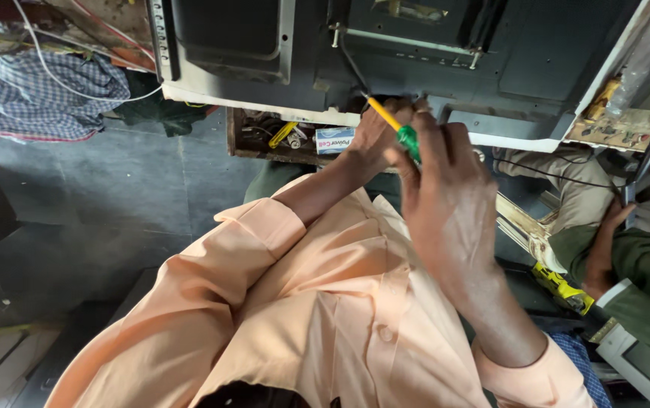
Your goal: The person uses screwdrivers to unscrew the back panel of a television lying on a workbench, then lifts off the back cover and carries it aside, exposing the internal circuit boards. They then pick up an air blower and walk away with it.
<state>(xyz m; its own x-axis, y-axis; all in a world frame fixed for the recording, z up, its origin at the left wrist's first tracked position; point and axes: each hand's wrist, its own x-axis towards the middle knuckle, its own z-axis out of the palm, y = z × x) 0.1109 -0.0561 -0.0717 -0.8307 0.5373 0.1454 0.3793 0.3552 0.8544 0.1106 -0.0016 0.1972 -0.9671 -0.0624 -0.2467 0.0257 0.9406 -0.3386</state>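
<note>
My right hand [446, 181] clenches the green-handled screwdriver [397, 128], shaft slanting up-left into the dark appliance chassis [416, 68]; my left hand [378, 132] steadies there, grip unclear.

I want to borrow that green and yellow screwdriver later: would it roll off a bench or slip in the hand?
The screwdriver looks slim and round, so it would probably roll if laid down. Its smooth green plastic handle may slip in a sweaty grip. The right hand wraps it easily, so it seems light.
</note>
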